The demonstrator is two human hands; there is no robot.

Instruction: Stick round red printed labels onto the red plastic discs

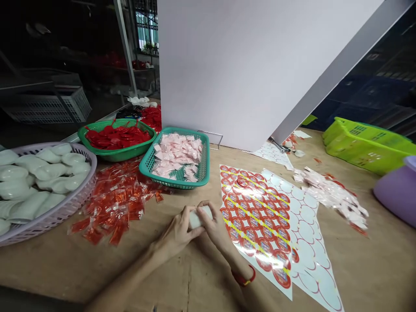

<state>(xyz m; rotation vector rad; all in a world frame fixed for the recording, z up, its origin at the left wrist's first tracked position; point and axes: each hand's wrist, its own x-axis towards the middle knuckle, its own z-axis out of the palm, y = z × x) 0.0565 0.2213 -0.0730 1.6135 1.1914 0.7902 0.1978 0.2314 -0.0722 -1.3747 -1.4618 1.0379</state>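
Note:
Both my hands grip one smooth white rounded piece (196,220) above the wooden table. My left hand (180,229) wraps its left end, and my right hand (212,225), with a red band on the wrist, closes over its right end. Fingers cover much of the piece. Similar white glossy pieces fill a lilac basket (92,173) at the left. Right beside my right hand lies a sheet of round red stickers (256,216), partly over a white backing sheet (307,234) with empty circle outlines.
A teal basket (207,167) holds small pale pink packets; a green basket (107,154) holds red items. Red-orange packets (113,195) lie between baskets. Pink packets (334,195) lie at right, near a lime basket (367,149) and purple container (398,195). A white panel (227,73) stands behind.

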